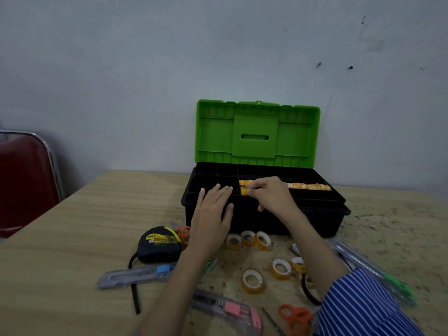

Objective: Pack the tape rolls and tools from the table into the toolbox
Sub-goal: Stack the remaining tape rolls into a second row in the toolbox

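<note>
Your right hand (268, 194) pinched a yellow tape roll (244, 190) in the black toolbox (315, 221) tray; left hand (213, 214) lay flat on its rim. Five tape rolls (252, 281) showed plainly on the table (60, 238).

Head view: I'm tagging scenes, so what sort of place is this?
Probably a plain workroom or office corner: a worn wooden table against a bare marked wall, with a red metal-framed chair beside it.

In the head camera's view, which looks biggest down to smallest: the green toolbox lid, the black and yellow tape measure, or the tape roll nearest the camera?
1. Green plastic toolbox lid
2. Black and yellow tape measure
3. Small clear tape roll with a white core, nearest the camera
</note>
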